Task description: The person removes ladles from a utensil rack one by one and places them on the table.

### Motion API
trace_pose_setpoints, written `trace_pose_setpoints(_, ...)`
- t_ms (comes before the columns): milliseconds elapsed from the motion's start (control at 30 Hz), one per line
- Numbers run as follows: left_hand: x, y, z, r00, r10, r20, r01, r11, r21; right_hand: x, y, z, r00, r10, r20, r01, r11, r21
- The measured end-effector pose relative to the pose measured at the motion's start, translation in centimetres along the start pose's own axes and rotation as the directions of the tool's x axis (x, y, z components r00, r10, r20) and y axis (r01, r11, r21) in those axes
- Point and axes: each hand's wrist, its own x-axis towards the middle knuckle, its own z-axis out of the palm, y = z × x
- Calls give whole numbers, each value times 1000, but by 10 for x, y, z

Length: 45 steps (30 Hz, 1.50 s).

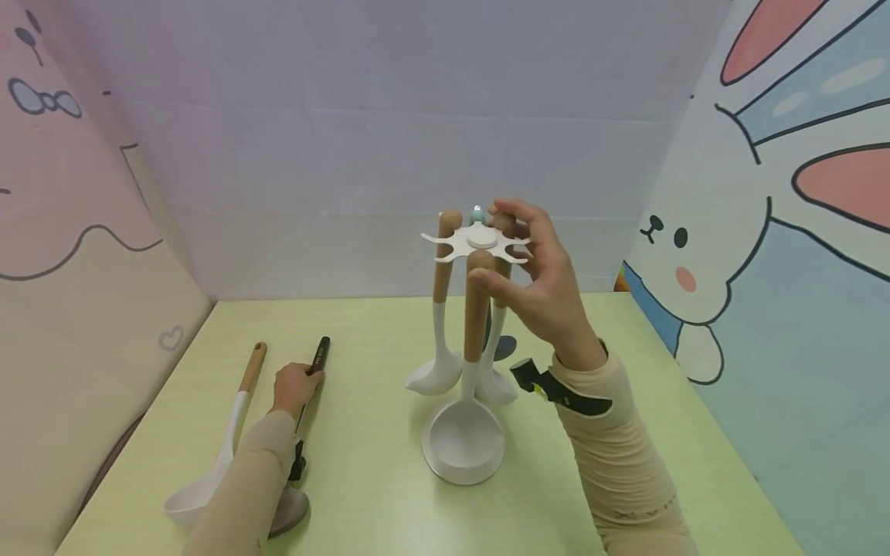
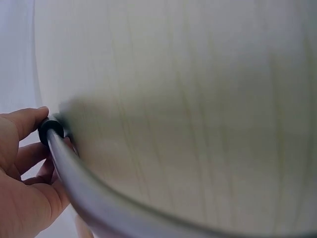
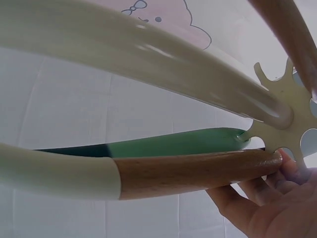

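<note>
In the head view my left hand [image 1: 294, 388] pinches the black handle of a metal ladle [image 1: 321, 355] lying on the table at the left. Its rounded grey head is partly behind my forearm; the left wrist view shows its curved metal shaft [image 2: 89, 191]. My right hand [image 1: 538, 270] grips the white utensil rack [image 1: 482, 237] at its top, thumb on the front ladle's wooden handle [image 1: 477, 309], fingers round the right-hand utensil's handle [image 3: 198, 171]. A white ladle [image 1: 438, 374] hangs at the rack's left. A green-handled utensil [image 3: 183, 143] hangs at the back.
Another white ladle with a wooden handle [image 1: 252, 367] lies left of my left forearm. The front ladle's bowl [image 1: 464, 440] overlaps the rack's round base. Printed cloth walls stand left and right, and a pale wall [image 1: 375, 154] borders the table's back edge.
</note>
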Motion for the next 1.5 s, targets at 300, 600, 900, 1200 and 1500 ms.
trace_pose_setpoints(300,-2,2,0,1000,12,-5,-12,1000,1,2,-1,-4,1000,4,30,-3,1000,-27)
trace_pose_setpoints(600,-1,-1,-1,999,32,3,-32,999,19,10,4,-17,990,-36,134,36,999,-4)
trace_pose_setpoints(900,0,-4,-2,999,28,-26,-27,1000,10,34,36,-28,942,-92,322,-37,927,373)
trace_pose_setpoints(1200,-10,1,-11,999,39,-34,-40,999,-1,56,63,-20,818,-134,559,-262,778,571)
trace_pose_setpoints(1500,-18,8,-21,992,112,-63,-110,993,33,60,70,-10,788,-188,587,-326,681,656)
